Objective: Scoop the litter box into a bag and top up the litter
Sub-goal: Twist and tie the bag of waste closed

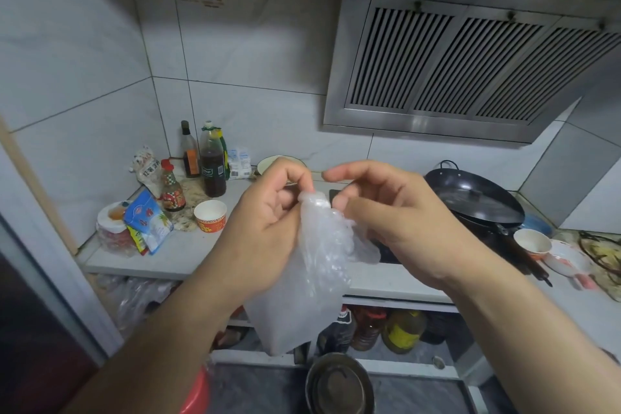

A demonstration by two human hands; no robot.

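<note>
Early stage: my left hand (268, 212) and right hand (386, 212) both grip the bag (309, 279) mouth, held near above the desk (174, 259). No litter box visible; scooping, topping up remain.

Person, two bare forearms in view, no sleeves reaching the wrists. Left hand (268, 222): bare, ungloved, no ring seen. Right hand (393, 212): bare, ungloved, short plain fingernails, no watch or bracelet.
</note>
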